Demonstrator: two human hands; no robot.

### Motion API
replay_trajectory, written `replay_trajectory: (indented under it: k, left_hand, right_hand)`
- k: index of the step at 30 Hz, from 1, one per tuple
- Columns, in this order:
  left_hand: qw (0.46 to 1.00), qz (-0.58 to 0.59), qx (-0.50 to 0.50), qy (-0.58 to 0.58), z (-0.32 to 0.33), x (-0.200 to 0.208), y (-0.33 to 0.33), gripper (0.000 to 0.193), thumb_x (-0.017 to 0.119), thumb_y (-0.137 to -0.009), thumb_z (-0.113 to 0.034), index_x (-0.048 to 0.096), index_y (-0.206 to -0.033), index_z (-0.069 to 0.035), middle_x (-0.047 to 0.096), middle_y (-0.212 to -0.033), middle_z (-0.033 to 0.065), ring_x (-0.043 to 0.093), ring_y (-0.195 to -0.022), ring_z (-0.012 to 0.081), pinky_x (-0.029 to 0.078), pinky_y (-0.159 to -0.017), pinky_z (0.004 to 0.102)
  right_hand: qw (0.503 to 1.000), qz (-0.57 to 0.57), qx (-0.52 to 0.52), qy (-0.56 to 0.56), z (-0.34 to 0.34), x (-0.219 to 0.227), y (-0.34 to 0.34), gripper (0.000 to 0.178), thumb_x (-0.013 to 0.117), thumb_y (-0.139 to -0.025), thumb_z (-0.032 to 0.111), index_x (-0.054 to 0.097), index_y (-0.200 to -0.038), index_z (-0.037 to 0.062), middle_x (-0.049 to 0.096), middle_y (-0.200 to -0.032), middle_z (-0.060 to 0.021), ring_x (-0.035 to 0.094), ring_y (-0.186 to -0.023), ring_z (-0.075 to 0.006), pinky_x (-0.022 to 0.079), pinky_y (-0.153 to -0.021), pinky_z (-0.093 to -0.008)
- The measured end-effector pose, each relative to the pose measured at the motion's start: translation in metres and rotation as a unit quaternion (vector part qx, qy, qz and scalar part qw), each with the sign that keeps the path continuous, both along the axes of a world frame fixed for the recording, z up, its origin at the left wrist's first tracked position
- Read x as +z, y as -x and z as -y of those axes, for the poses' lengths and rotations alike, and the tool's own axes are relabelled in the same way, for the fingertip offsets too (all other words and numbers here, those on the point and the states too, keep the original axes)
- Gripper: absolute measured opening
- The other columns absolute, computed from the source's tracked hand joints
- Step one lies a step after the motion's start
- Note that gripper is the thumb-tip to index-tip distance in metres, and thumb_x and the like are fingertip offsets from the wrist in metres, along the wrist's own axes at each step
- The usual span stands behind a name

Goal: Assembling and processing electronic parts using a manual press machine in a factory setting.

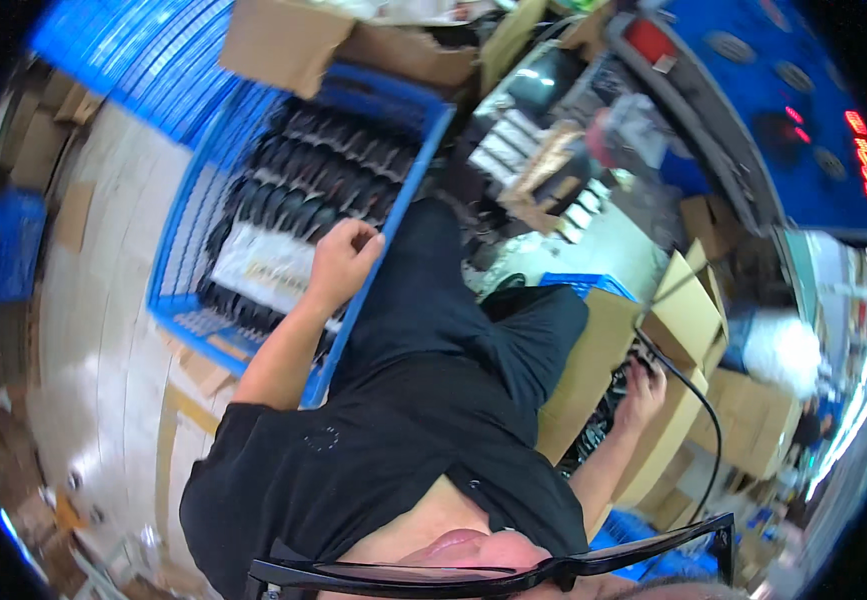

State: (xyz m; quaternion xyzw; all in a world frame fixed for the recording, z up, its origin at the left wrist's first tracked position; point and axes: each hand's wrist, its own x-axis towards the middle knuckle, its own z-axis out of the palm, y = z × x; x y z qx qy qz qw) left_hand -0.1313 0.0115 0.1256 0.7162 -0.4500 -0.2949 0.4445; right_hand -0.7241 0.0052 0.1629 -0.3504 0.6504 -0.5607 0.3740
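1. The left hand (343,262) is above the right-hand side of a blue crate (431,150), close to its rim, with the forearm crossing over the crate's near part.
2. Its grip is narrow: the fingers curl in toward the thumb, leaving a small gap. Whether something small is pinched there, I cannot tell.
3. Inside the crate, dark curved parts (288,205) lie in several close rows. A flat white packet (263,265) rests among them, to the left of the left hand.
4. The right hand (641,395) reaches into an open cardboard box (585,355) on the person's right. Its fingers are bent down at dark pieces (593,432) inside; the fingertips are partly hidden, so I cannot tell whether that grip holds one.
5. A black cable (718,430) curves over the box, just beside the right hand.
6. The person's legs, in dark trousers (413,290), extend between the crate and the box.
7. Beyond the crate, a brown cardboard piece (283,45) is near its far edge, and blue slatted plastic (143,60) fills the upper left.
8. At the upper right is a blue machine panel (803,80) with a lit red display (864,157). White blocks (508,145) lie between it and the crate.
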Motion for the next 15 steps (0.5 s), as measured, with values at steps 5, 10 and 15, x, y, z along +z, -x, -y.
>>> replay_trajectory:
  k: [5,10,15]
  left_hand:
    - [0.973,-0.159,-0.167,0.020,0.011,0.044,0.066,0.023,0.078,-0.098,-0.016,0.070,-0.115,-0.001,0.074,-0.097,0.0063,0.070,-0.087,0.0125,0.057,-0.081,0.0308]
    - [0.942,-0.164,-0.292,-0.025,0.022,0.073,0.112,0.033,0.078,-0.100,-0.020,0.068,-0.125,-0.001,0.074,-0.105,0.0088,0.071,-0.093,0.0165,0.058,-0.085,0.0325]
    - [0.921,-0.171,-0.343,0.074,0.035,0.077,0.133,0.046,0.072,-0.104,-0.031,0.063,-0.138,-0.001,0.070,-0.109,0.0087,0.067,-0.098,0.0185,0.057,-0.080,0.0340]
  right_hand:
    - [0.931,0.183,0.301,0.090,0.017,0.032,-0.107,0.049,0.072,-0.096,0.009,0.060,-0.142,-0.0033,0.066,-0.139,-0.0194,0.067,-0.127,-0.0294,0.056,-0.105,-0.0391]
    - [0.912,0.223,0.340,0.045,0.014,0.040,-0.202,0.046,0.069,-0.097,0.013,0.061,-0.139,-0.0051,0.065,-0.141,-0.0196,0.066,-0.125,-0.0280,0.054,-0.107,-0.0401]
    - [0.775,0.470,0.420,0.044,0.025,0.045,-0.226,0.045,0.061,-0.102,0.029,0.063,-0.133,-0.0040,0.066,-0.134,-0.0195,0.066,-0.115,-0.0260,0.053,-0.100,-0.0385]
